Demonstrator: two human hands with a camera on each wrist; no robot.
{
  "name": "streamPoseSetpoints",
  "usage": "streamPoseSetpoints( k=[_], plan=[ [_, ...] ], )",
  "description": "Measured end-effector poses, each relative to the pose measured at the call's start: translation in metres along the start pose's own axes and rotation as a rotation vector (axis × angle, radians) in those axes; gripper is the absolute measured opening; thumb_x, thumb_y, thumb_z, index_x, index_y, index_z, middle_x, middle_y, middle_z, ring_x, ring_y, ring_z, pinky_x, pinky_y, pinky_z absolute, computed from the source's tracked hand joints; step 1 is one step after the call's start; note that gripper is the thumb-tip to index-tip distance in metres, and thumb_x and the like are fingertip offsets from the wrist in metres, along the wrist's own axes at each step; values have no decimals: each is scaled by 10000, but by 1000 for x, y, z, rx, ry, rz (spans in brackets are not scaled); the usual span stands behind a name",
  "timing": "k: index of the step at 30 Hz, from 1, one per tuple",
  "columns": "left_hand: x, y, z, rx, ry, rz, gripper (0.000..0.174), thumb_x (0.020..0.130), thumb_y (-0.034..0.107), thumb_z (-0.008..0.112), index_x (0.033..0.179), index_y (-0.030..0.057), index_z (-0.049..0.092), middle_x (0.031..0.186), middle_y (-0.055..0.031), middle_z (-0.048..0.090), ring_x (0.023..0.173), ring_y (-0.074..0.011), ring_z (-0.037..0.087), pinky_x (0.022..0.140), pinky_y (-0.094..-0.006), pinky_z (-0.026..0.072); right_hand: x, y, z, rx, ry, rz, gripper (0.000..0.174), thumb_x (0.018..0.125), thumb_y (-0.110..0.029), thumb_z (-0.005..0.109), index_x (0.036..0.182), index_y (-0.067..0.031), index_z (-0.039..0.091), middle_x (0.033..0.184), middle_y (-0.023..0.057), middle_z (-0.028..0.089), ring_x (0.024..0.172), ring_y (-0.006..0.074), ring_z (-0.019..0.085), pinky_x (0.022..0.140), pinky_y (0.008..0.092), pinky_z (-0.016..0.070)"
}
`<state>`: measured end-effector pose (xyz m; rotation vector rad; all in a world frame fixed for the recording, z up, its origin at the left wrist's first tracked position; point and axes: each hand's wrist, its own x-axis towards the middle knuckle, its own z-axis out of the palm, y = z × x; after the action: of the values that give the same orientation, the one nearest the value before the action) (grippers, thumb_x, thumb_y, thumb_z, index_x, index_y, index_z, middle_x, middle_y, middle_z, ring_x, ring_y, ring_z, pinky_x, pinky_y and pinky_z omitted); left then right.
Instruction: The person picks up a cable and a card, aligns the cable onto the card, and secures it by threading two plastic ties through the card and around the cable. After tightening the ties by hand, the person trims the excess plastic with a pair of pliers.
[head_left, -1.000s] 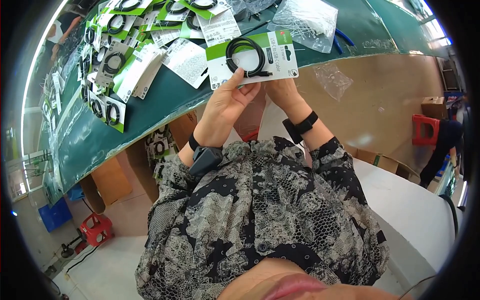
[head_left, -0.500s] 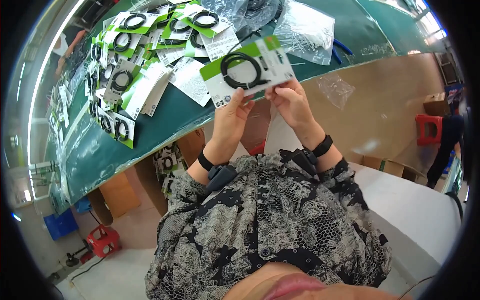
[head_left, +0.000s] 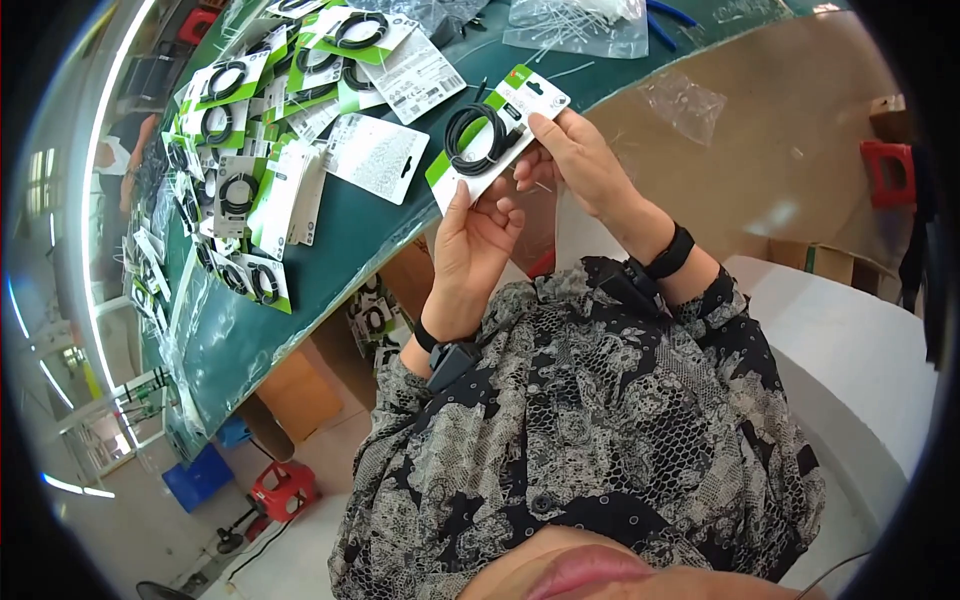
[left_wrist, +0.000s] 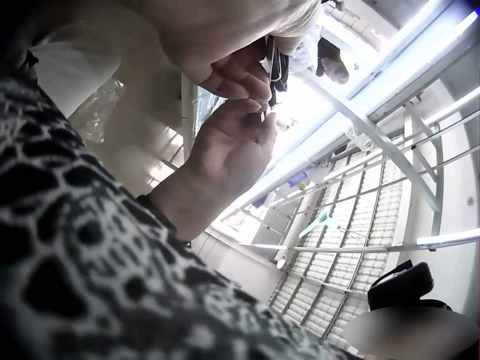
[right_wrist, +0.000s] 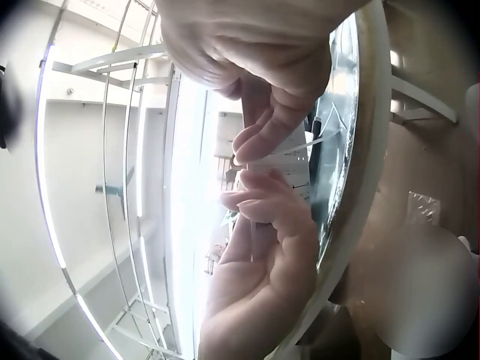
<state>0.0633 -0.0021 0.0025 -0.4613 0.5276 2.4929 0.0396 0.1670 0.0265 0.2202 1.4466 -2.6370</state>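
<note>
A green and white card with a coiled black cable (head_left: 475,138) is held up over the table's edge, tilted with its right end higher. The left hand (head_left: 472,248) pinches its lower left corner, thumb on the front. At the card's right end the right hand (head_left: 598,172) grips it, thumb on the front and fingers behind. In the right wrist view the fingertips of the right hand (right_wrist: 262,60) and left hand (right_wrist: 262,277) come close together behind the card. The left wrist view shows the card only edge-on, between the hands.
Many carded cables (head_left: 238,193) lie heaped on the green table (head_left: 330,262) at the left. A blank-looking printed card (head_left: 372,160) lies beside them. At the back is a clear bag of white ties (head_left: 580,25) near a blue-handled tool (head_left: 672,12). Below stands a red stool (head_left: 284,490).
The card has tilted more steeply, its right end rising. The right hand has come from beneath the card to its right end. The head view has shifted and turned.
</note>
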Motion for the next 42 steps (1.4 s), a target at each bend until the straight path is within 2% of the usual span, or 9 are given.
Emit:
streamPoseSetpoints(
  k=[8,11,16,20,23,24,27,32,42],
  plan=[
    [-7,1,-11,160,-300,-42,345,945,232,504,1233,44,480,1159,-114,579,963,-205,576,847,-357,479,7,-4,-27,-114,24,72,239,945,-230,499,1003,-4,557,797,42,605,644,94,579,541,231,494],
    [-12,22,-32,997,-311,42,382,958,222,471,1274,9,448,1196,-115,557,1059,-211,554,904,-363,460,6,-22,-39,-179,-118,-29,249,937,-240,495,955,-13,595,772,26,606,620,71,559,512,199,453],
    [-2,42,5,451,-356,-87,365,970,178,437,1274,-22,443,1212,-100,550,1117,-189,531,947,-339,434,6,-37,-35,-308,-185,-17,253,929,-246,512,976,-13,598,782,19,606,617,61,549,512,185,431],
    [4,34,14,652,-291,113,313,973,125,422,1251,-11,469,1157,-88,566,1060,-134,535,902,-288,435,6,-39,-29,-485,-265,15,276,934,-244,513,1054,0,560,805,2,589,675,49,542,588,178,451],
    [6,28,-3,1079,-61,469,280,975,90,415,1229,-6,481,1082,-72,579,972,-105,536,836,-252,437,7,-28,-27,-442,-88,-129,250,918,-210,563,1045,4,542,834,9,585,710,53,556,622,193,477],
    [6,26,-3,1073,-62,473,280,975,90,415,1229,-6,481,1082,-72,579,972,-105,536,836,-252,437,7,-26,-28,-448,-90,-129,250,918,-210,563,1045,4,542,834,9,585,710,53,556,622,193,477],
    [0,14,1,1363,-204,871,258,979,85,412,1211,1,487,1018,-55,580,892,-87,527,779,-237,439,-1,-21,-30,-535,-52,-254,229,890,-143,613,1035,10,524,867,25,590,742,72,579,663,217,500],
    [-7,-3,0,1289,-118,855,254,976,73,412,1206,0,494,1029,-52,588,932,-86,530,818,-242,439,0,-20,-30,-553,-10,-215,208,864,-89,638,1016,10,538,878,38,602,775,101,605,703,233,516],
    [0,-10,-7,483,-113,493,282,1005,171,343,1244,42,419,1200,-78,534,1083,-165,545,914,-294,468,-9,-30,-27,-191,55,-45,142,874,-58,607,996,5,570,890,49,609,800,121,617,760,250,534]
  ],
)
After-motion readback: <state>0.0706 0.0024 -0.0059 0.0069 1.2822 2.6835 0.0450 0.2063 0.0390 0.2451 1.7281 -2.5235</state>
